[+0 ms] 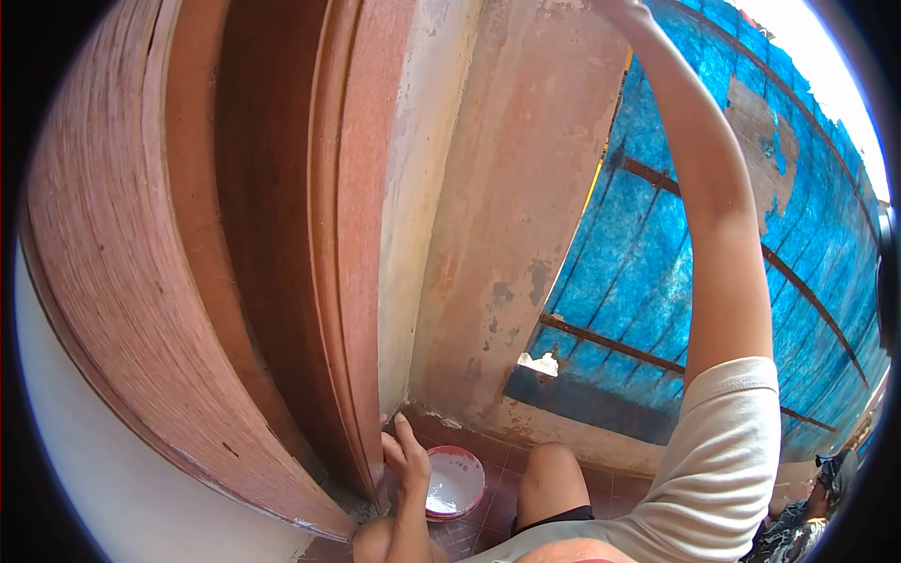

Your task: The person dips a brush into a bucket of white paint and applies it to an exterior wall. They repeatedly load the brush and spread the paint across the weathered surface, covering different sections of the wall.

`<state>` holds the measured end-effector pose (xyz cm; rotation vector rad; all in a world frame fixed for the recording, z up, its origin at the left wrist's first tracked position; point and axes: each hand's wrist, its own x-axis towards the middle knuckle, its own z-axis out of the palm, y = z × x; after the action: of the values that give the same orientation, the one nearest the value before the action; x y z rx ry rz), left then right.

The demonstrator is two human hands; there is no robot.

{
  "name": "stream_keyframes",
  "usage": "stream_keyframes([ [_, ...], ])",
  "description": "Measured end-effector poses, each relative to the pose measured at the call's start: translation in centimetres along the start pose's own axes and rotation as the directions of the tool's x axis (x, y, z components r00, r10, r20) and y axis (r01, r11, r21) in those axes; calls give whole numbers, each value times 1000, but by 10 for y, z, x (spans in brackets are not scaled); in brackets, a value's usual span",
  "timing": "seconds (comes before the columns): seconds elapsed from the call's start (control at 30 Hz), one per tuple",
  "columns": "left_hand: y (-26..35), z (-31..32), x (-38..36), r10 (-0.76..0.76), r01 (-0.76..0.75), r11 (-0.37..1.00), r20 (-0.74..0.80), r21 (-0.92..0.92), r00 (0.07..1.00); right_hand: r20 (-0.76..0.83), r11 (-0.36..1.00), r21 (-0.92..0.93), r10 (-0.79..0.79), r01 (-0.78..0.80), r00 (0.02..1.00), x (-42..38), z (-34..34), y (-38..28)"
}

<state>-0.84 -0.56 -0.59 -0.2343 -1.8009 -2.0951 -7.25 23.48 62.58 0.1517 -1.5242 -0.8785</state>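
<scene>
My left hand (pixel 406 456) is low beside the wooden door frame (pixel 361 281), its thumb pointing up, apart from the bent fingers. Those fingers rest against the frame's edge, and their tips are partly hidden. Just right of this hand, a round white tub (pixel 458 515) with a red rim sits on the floor, holding some white paste or paint. High up, my right hand (pixel 621 7) is at the worn, patchy wall (pixel 526 141), at the end of a raised arm. The view's upper edge cuts it off, so its fingers and anything in them are hidden.
Blue sheeting (pixel 638 253), torn in places, hangs with dark metal bars on the right. A crumpled white item (pixel 539 363) lies at the wall's lower opening. Reddish tiles (pixel 502 488) cover the floor beside my knee. Dark patterned cloth (pixel 793 525) shows at lower right.
</scene>
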Motion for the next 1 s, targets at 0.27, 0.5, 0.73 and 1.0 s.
stream_keyframes([
  [0.27, 13, -1, -4, -57, 60, 992, 30, -110, 998, 592, 888, 424, -420, 177, 688, -228, -39, -179],
  [0.5, 12, -4, -5, -44, 48, 996, 52, -75, 998, 669, 672, 671, -367, -313, 646, -149, 12, -124],
  [0.73, -5, -1, -2, -65, 73, 994, 93, -86, 994, 190, 991, 135, -27, 1, 981, 33, 20, -33],
  [1.0, -6, -2, -4, 29, -27, 999, 53, -45, 998, 236, 966, 236, -160, 103, 959, -74, 81, -70],
])
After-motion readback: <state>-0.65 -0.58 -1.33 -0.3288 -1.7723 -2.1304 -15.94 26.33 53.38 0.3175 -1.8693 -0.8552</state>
